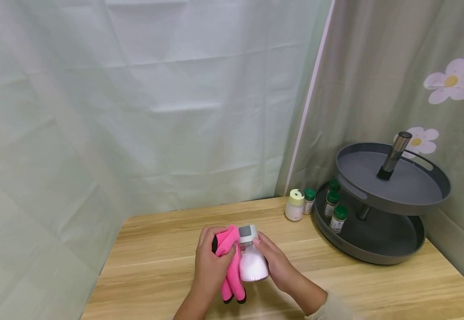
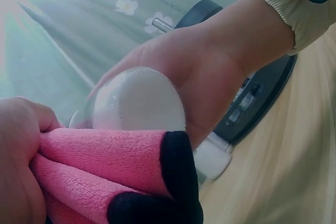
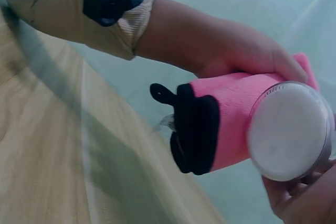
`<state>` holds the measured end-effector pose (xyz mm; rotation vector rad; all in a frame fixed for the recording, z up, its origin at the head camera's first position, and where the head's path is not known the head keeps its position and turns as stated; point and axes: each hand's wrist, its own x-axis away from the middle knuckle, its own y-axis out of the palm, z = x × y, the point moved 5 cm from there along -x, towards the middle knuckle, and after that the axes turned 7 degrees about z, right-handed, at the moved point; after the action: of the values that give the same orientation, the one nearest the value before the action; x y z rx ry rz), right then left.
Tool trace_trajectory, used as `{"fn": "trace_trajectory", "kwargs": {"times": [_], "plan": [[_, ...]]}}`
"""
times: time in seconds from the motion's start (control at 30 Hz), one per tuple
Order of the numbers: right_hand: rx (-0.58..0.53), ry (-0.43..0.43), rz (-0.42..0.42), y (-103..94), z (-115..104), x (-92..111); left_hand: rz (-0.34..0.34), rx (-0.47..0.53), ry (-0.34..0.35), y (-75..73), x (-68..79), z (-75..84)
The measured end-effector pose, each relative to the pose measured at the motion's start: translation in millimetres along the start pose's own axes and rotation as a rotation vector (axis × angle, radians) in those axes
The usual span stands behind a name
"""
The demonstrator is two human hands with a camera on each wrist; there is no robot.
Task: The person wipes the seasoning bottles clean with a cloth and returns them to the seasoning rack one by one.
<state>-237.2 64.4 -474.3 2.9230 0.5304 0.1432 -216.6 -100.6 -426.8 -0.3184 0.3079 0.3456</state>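
My left hand (image 1: 211,262) grips a folded pink cloth with black edging (image 1: 235,275), pressing it against the side of a clear jar of white powder (image 1: 254,264). The jar has a white cap with a grey panel (image 1: 248,233). On its other side, the fingers of my right hand (image 1: 276,262) hold the jar near its neck. The jar is held up over the table, and its round base (image 3: 289,132) faces the right wrist camera. In the left wrist view the cloth (image 2: 110,156) hangs in several folds in front of the jar (image 2: 142,98).
A grey two-tier round rack (image 1: 392,186) stands at the right, with several green-capped spice jars (image 1: 338,218) on its lower tier. Beside it on the wooden table (image 1: 155,253) are a yellow-topped jar (image 1: 294,205) and another green-capped jar (image 1: 309,201). Curtains hang behind.
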Motion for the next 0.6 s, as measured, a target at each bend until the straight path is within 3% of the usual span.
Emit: {"fn": "trace_trajectory", "kwargs": {"times": [0.1,0.2,0.43,0.6], "plan": [[0.007,-0.037,0.021,-0.1,-2,1,-0.011,0.01,0.02,0.5,1.2,2.4],[-0.014,-0.054,0.096,-4.1,-4,1,-0.056,0.008,0.074,6.0,6.6,6.7],[-0.191,-0.066,0.287,-23.7,-8,-6,-0.211,0.002,0.166,23.9,23.0,14.8],[-0.285,-0.065,0.349,-35.8,-9,-15,-0.304,0.011,0.196,31.0,30.3,15.0]]}}
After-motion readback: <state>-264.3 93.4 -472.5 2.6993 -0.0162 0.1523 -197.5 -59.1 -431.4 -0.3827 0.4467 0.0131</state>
